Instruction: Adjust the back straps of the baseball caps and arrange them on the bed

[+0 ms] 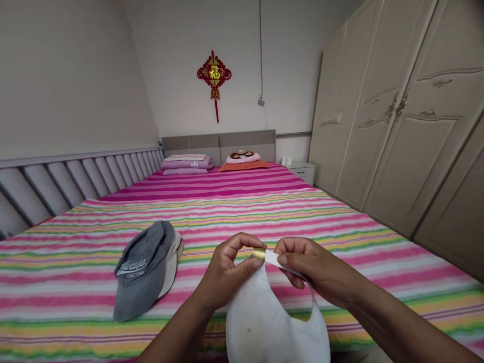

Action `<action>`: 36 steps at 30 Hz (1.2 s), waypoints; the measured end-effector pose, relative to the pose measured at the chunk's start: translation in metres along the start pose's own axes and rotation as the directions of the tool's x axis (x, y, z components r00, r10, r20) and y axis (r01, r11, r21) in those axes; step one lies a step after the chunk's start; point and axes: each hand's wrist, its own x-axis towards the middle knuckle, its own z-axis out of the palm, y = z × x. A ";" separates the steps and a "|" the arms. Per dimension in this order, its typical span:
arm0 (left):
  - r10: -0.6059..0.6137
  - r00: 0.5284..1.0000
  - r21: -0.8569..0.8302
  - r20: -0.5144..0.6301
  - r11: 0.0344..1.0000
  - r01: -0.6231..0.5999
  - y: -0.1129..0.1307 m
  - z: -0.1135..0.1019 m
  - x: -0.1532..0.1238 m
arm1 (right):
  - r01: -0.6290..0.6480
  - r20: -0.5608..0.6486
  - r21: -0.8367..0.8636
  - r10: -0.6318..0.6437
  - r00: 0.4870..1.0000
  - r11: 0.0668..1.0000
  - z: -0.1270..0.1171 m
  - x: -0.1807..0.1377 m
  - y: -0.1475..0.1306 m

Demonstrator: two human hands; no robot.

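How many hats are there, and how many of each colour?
Grey cap lying on the striped bed: 1
Cream cap tucked under the grey one: 1
White cap, its strap held by the left hand and the right hand: 1
Total: 3 caps

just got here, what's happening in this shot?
A person stands at the foot of a bed with a striped sheet, holding a white cap in both hands. The left hand pinches the gold buckle at the cap's back, and the right hand holds the white strap next to it. Two more caps lie stacked on the sheet to the left: a grey cap on top of a cream cap. Folded bedding and pillows sit at the far end.
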 end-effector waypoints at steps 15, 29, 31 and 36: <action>0.033 0.996 -0.105 0.088 0.994 -0.024 -0.008 -0.003 0.001 | -0.072 0.077 -0.009 0.073 0.994 0.997 0.001 0.005 -0.001; -0.032 0.999 -0.062 0.034 0.997 0.034 -0.005 -0.003 0.004 | -0.080 -0.009 -0.058 0.079 0.997 0.995 -0.004 0.003 -0.001; -0.038 0.998 -0.074 0.042 0.996 0.041 -0.004 -0.003 0.004 | -0.079 -0.016 -0.077 0.078 0.997 0.994 -0.003 0.004 -0.003; -0.038 0.998 -0.095 0.053 0.995 0.043 -0.003 0.001 0.004 | -0.077 -0.003 -0.069 0.077 0.997 0.995 -0.002 0.003 -0.008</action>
